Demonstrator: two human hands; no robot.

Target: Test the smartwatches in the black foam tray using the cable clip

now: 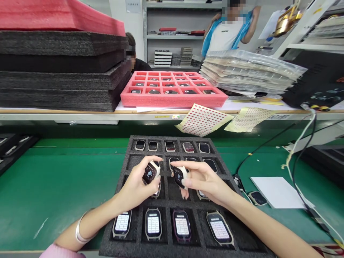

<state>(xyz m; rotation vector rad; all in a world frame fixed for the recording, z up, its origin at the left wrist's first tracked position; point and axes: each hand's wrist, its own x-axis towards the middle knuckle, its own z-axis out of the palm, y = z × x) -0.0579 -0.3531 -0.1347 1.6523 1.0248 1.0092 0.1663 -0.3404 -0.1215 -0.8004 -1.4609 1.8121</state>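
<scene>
My left hand grips a smartwatch by its edges, its lit dark screen tilted toward me. In my right hand is a second smartwatch, pale-cased, pinched between thumb and fingers with a similar picture on its screen. Both hands hover over a black foam tray divided into compartments. Along the tray's front row lie watches with white grids on their screens, such as a purple-cased watch. Dark-screened watches, including one smartwatch, fill the back row. My hands partly cover the middle rows.
A pink foam tray of watches stands on the shelf ahead, between stacked black foam trays and piled clear plastic trays. Sticker sheets hang over the shelf edge. Cables, a white sheet and another watch lie right. Two people are beyond.
</scene>
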